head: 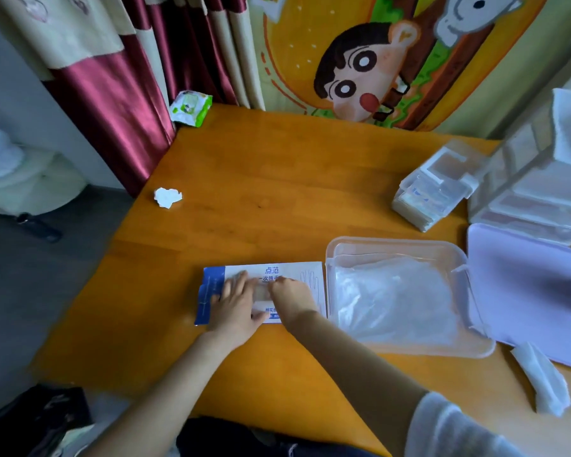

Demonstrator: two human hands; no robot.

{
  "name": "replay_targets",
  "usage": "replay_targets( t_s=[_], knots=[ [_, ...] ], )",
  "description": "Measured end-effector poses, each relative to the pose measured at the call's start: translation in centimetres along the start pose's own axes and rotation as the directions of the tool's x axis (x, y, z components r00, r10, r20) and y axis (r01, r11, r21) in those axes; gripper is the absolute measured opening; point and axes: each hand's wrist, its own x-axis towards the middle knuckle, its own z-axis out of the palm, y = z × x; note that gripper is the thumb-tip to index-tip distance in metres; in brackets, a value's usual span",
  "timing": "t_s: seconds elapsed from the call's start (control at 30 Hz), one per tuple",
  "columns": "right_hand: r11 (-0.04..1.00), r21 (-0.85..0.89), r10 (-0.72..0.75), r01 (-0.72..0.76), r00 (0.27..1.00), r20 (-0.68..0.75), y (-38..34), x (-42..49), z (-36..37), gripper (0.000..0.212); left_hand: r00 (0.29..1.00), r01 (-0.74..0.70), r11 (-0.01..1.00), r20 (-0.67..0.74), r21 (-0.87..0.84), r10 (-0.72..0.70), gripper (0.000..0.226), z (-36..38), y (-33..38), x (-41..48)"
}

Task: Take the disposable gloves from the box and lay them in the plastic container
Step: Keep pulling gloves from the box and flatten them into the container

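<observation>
**Both hands on the glove box**

The box [297, 271] lies flat on the orange tabletop [261, 179], near its front edge, and both hands are on top of it. The left hand [236, 306] rests palm down on the box's blue end, its fingers [239, 281] straight and spread, pressing on the card. The right hand [292, 300] sits just beside it, over the middle of the box, where a pale opening shows between the two hands. Its fingers [279, 284] are curled down at that opening, their tips hidden from here, so I cannot tell whether they pinch a glove or hold nothing.

Just to the right of the right hand's fingers, touching or almost touching the box's white end, stands the clear container [393, 243]. A loose pile of filmy gloves [393, 298] already lies inside it. Beyond the container, further right again, a pale lid [524, 291] lies flat, and a folded white sheet [543, 380] sits at its near corner.

Well ahead of the fingers on the right is a clear organizer [437, 188]. Ahead of the left fingers and off to the left is a crumpled paper wad [168, 196], and a wipes pack [191, 108] leans at the far corner.
</observation>
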Motion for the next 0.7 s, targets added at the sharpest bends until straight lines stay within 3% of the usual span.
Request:
replay_targets(
  t_s=[0.3, 0.6, 0.7],
  knots=[
    [0.992, -0.116, -0.046, 0.044, 0.999, -0.011, -0.4, 1.3, 0.5, 0.023, 1.000, 0.003, 0.999, 0.023, 0.048, -0.004, 0.071, 0.4, -0.2, -0.4],
    [0.997, 0.073, -0.019, 0.020, 1.000, -0.015, 0.4, -0.6, -0.6, 0.029, 1.000, -0.011, 1.000, -0.014, -0.009, 0.011, 0.072, 0.4, -0.6, -0.5],
    [0.993, 0.110, 0.054, -0.046, 0.996, -0.072, 1.1, -1.3, -0.8, 0.034, 1.000, -0.018, 1.000, -0.015, 0.000, 0.018, 0.078, 0.2, -0.4, -0.5]
  ],
)
